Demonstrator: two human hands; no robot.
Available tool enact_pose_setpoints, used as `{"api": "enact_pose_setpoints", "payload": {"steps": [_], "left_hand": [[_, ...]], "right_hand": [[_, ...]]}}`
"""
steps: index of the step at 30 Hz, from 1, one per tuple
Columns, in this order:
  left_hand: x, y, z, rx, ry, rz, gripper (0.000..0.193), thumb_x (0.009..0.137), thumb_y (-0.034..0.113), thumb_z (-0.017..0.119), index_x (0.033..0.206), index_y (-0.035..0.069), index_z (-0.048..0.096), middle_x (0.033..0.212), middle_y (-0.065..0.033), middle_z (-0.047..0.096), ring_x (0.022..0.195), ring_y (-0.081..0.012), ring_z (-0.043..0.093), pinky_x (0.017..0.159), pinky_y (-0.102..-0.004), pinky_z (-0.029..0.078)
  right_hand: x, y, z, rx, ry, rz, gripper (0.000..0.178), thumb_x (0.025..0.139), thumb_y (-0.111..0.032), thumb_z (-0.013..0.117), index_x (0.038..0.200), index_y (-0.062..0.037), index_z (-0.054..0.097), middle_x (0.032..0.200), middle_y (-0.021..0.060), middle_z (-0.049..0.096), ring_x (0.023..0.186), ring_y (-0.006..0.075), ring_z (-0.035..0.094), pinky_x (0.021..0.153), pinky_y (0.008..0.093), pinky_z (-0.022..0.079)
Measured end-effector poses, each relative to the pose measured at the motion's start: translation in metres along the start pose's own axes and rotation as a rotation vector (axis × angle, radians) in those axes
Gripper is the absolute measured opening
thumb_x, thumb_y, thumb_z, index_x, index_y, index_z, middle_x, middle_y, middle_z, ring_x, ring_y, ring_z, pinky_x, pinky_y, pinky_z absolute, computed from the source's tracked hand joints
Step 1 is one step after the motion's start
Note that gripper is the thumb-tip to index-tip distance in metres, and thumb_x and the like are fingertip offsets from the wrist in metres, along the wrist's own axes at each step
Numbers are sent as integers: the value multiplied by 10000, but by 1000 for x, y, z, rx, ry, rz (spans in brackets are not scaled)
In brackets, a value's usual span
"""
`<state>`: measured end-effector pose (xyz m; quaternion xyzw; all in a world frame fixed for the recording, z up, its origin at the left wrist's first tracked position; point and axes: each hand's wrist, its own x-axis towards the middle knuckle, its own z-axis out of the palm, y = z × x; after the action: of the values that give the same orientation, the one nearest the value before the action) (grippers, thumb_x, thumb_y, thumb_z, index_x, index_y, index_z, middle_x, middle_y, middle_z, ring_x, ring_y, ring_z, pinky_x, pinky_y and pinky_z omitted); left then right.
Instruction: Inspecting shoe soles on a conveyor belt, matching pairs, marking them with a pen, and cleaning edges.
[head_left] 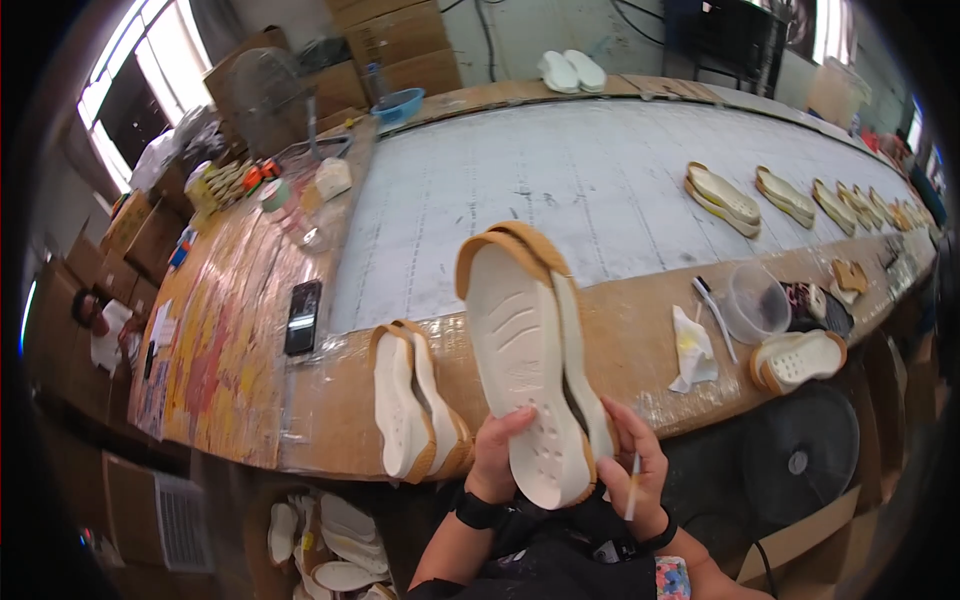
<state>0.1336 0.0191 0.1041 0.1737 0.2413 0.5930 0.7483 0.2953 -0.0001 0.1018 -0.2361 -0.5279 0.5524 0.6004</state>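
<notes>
Just in front, from my head: a white front sole (520, 345) and a back sole (571, 325) stood up close together, with their low ends between my left hand (494, 455) and my right hand (641, 458).
Long way of the soles: it ran from the low end near me up and away over the table (640, 320), and the top leaned a bit to the left.
Left hand's hold: it gripped the low left side, thumb flat on the white face by the little holes.
Right hand's hold: its fingers bent round the low right side, and a thin white stick (632, 490) hung down between them.
Gap: a dark slit showed between the soles on the right side.
Nearer hand: my right was closer to the back sole and the slit, my left to the front face. I think any turning or parting hung on that.
Far end: the tan top edges were well apart from both hands.
Other pair of soles (395, 405): they stood on the table, left of my left hand, and no hand touched them.
</notes>
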Motion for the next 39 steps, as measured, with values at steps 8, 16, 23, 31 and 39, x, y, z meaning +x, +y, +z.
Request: {"api": "enact_pose_setpoints", "payload": {"steps": [8,16,23,31,39], "left_hand": [[-81,93,16,282,375,242,377,846,245,464,1094,-37,497,951,-140,604,796,-210,613,708,-307,505],[-81,160,-72,221,469,56,376,900,227,430,1161,-44,449,1054,-185,576,902,-264,604,798,-355,495],[-130,135,-130,342,366,283,296,882,134,442,1108,-49,494,1042,-148,580,892,-209,599,786,-323,501],[-174,105,-187,-30,430,458,255,865,124,454,1024,-48,556,974,-128,607,859,-203,602,768,-303,491],[-178,86,-227,-189,15,291,294,873,176,455,1091,-3,535,1001,-88,601,875,-167,595,823,-317,460]], "right_hand": [[31,24,6,10,-371,246,442,852,-60,478,1262,41,345,1263,171,441,1193,226,414,980,336,330],[75,124,69,-44,-585,576,565,915,-256,441,1331,39,198,1366,175,289,1248,238,310,1020,332,260],[67,118,107,-177,-667,436,684,839,-341,572,1319,33,259,1311,225,348,1226,274,341,1000,331,282],[68,126,132,-142,-613,773,635,822,-271,611,1316,-12,308,1224,143,455,1113,183,442,925,294,368],[71,160,134,10,-779,854,488,895,-160,463,1321,1,289,1276,105,409,1142,188,416,963,297,329]]}}
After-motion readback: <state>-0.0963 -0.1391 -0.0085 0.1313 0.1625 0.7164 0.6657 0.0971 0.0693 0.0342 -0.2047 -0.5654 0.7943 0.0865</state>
